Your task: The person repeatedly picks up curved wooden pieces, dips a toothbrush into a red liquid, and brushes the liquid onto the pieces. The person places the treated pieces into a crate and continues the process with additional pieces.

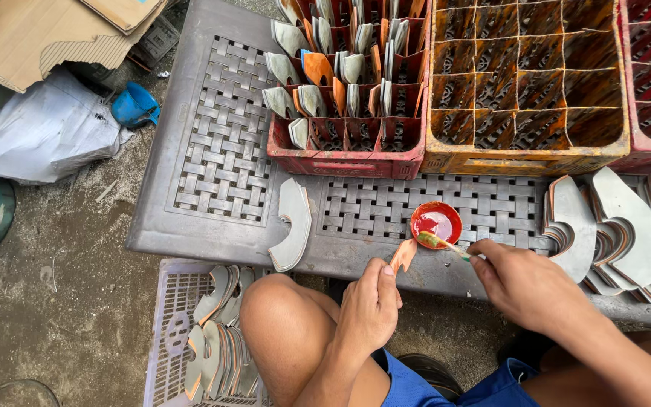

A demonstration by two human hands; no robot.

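Observation:
My left hand (371, 305) holds a small flat curved piece (403, 255), orange on its upper face, at the near edge of the grey plastic table (212, 218). My right hand (518, 283) grips a thin brush (440, 243) whose tip rests at the rim of a small red bowl (436, 222) of red liquid. The bowl sits on the table just beyond both hands. My bare left knee (280, 309) is under the left hand.
A red divided crate (348, 162) with several coated pieces stands at the back, beside an orange divided crate (525, 158). Grey curved pieces are stacked at the right (619, 226); one lies on the table (293, 226). A pale crate (171, 339) with more pieces sits on the ground left.

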